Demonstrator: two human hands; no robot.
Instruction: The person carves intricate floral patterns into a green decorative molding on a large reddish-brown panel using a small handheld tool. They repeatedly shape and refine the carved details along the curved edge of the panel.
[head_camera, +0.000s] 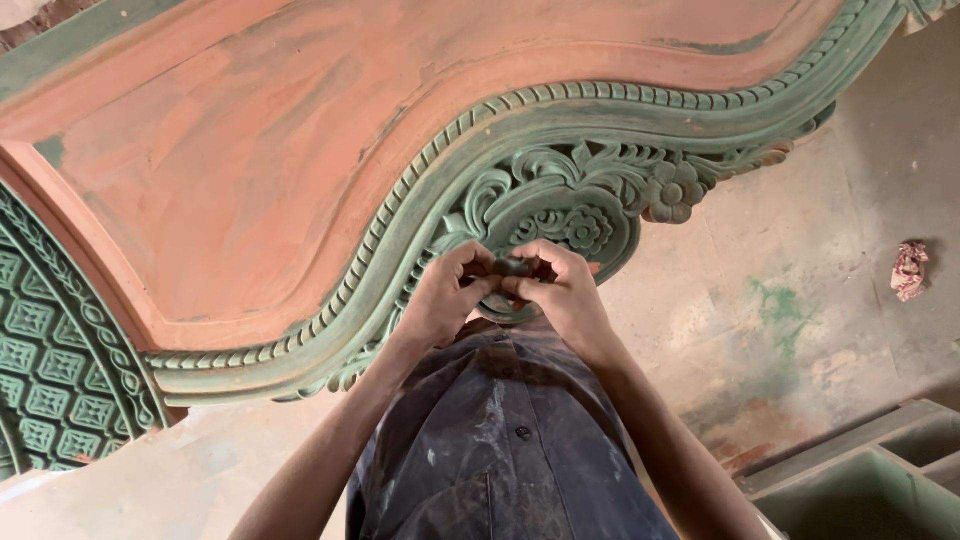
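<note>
Both hands pinching a small dark piece against carved green panel.

We see the left hand (445, 295) and right hand (568, 290) meeting fingertip to fingertip, both clenched on a small dark scrap (512, 268), kind unclear, held at the floral medallion (570, 228) near 12 o'clock from the shirt (505, 450). The carved panel (300, 180) shows green over carvings, its flat field worn reddish; we judge the work partway. Crumpled rag (909, 268) lies on the floor (800, 300) at 3 o'clock.

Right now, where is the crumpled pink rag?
In the head view, the crumpled pink rag lies on the floor at the far right, apart from the carved green panel and both hands.
</note>
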